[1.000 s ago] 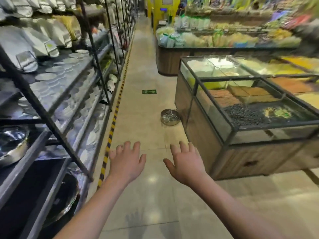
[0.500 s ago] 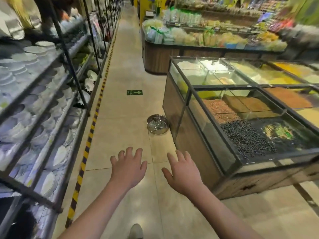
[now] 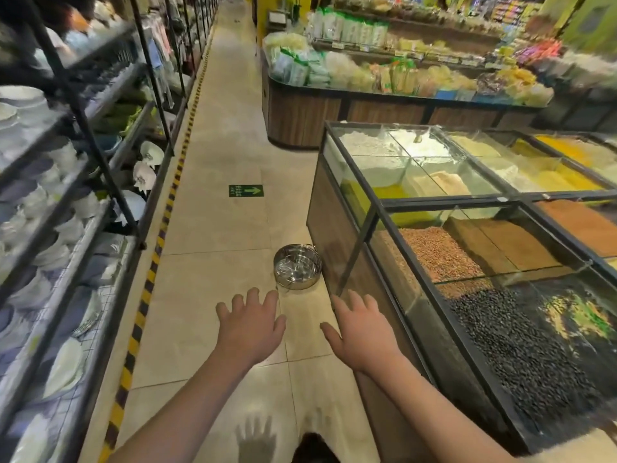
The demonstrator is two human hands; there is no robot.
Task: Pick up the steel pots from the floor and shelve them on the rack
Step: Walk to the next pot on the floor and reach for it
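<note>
A shiny steel pot (image 3: 296, 267) with small side handles stands upright on the tiled floor, close against the wooden base of the grain counter. Both my arms reach forward over the aisle. My left hand (image 3: 251, 325) is spread flat, fingers apart, holding nothing, its fingertips just short of the pot in the picture. My right hand (image 3: 359, 332) is likewise spread and holds nothing, a little to the pot's right and nearer to me. The black metal rack (image 3: 96, 128) with stacked white dishes runs along the left side.
A glass-topped counter (image 3: 377, 208) of grains and beans fills the right side. A second wooden display (image 3: 300, 118) with bagged goods stands farther back. A yellow-black floor stripe (image 3: 157, 252) edges the rack. A green arrow sticker (image 3: 246, 190) lies on the aisle floor.
The view has advanced down the aisle, so the pot now lies much closer to my hands. Both hands stay spread and reaching forward. The rack's lower steel bowls have left the view.
</note>
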